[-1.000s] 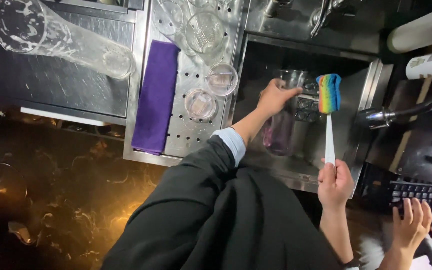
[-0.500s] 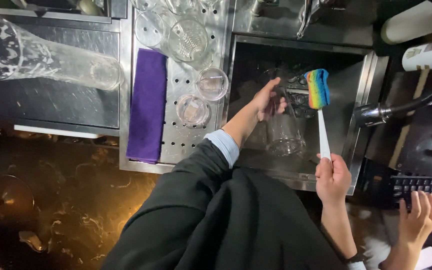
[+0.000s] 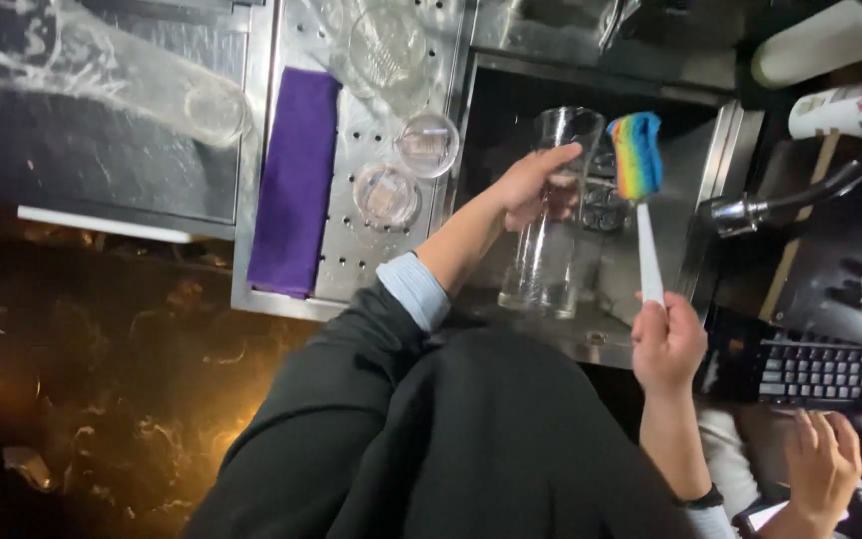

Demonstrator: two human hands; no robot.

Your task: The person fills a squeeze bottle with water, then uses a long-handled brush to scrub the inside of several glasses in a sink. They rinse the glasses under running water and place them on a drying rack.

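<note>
My left hand (image 3: pixel 533 185) grips a tall clear glass (image 3: pixel 554 215) near its rim and holds it upright over the steel sink (image 3: pixel 511 110). My right hand (image 3: pixel 666 342) is closed on the white handle of a sponge brush (image 3: pixel 639 190), whose rainbow-coloured foam head stands just right of the glass's rim, apart from it. My dark sleeve with a light blue cuff reaches up from the bottom of the view.
A perforated steel drainboard (image 3: pixel 346 230) left of the sink carries a purple cloth (image 3: pixel 294 180) and several upturned glasses (image 3: pixel 427 143). A large clear glass (image 3: pixel 102 70) lies at far left. A tap (image 3: pixel 750 210) juts in at right. Another person's hands (image 3: pixel 830 459) rest on a keyboard (image 3: pixel 820 374).
My left hand has lifted the tall glass up out of the sink basin. The brush in my right hand stays beside it, near the rim.
</note>
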